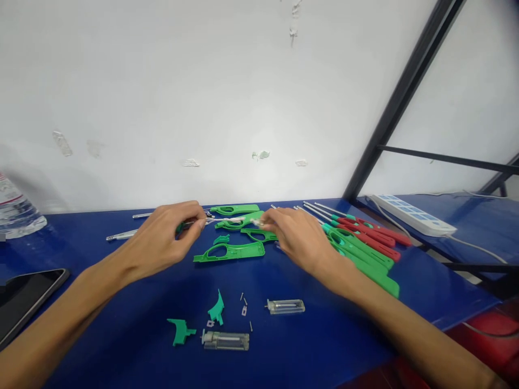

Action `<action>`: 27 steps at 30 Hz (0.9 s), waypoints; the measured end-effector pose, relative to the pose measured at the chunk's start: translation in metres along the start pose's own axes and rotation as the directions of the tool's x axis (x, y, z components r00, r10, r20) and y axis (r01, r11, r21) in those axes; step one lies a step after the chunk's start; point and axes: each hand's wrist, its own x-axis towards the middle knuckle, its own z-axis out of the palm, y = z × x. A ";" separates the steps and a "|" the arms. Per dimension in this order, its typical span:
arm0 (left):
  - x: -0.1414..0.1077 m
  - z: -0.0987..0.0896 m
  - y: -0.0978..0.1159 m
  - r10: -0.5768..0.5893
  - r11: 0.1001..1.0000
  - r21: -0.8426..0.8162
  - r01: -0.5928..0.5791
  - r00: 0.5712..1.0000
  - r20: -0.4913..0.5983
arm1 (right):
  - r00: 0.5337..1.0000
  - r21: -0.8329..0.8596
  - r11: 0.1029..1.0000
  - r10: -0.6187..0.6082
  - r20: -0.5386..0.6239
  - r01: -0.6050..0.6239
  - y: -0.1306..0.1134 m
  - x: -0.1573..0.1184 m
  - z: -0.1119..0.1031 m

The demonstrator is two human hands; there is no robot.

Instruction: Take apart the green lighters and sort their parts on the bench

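My left hand is closed in a pinch on a thin white wire. The wire stretches across to my right hand, whose fingers are closed on a small whitish, partly clear part; the fingers hide most of it. Below and behind the hands lie green lighter handle halves. Nearer to me are green triggers, clear fuel tanks and a few small screws. Metal lighter tubes lie beside my left hand, partly hidden by it.
Red and green long-necked lighters lie at the right on the blue table. A power strip is beyond the black metal post. A phone and a water bottle are at the left. A white wall stands behind.
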 end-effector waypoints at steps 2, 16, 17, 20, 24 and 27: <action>-0.003 -0.011 -0.017 -0.033 0.996 0.083 0.040 0.996 -0.082 | 0.997 -0.023 0.997 0.067 -0.027 -0.068 0.012 0.004 0.000; -0.007 -0.006 -0.071 -0.253 0.967 0.105 0.233 0.930 0.267 | 0.999 0.066 0.997 0.039 0.027 -0.041 0.014 0.005 0.018; -0.007 -0.005 -0.073 -0.251 0.968 0.102 0.231 0.922 0.294 | 0.999 0.065 0.997 0.032 0.026 -0.034 0.014 0.005 0.018; -0.009 -0.001 -0.080 -0.233 0.972 0.103 0.210 0.915 0.330 | 1.000 0.075 0.997 0.004 0.019 -0.005 0.012 0.004 0.018; -0.010 0.009 -0.085 -0.210 0.977 0.112 0.184 0.929 0.306 | 1.000 0.142 0.990 -0.008 0.027 0.004 0.007 0.003 0.017; -0.010 0.017 -0.089 -0.186 0.979 0.136 0.154 0.945 0.271 | 0.999 0.197 0.980 -0.034 0.039 0.026 0.005 0.003 0.017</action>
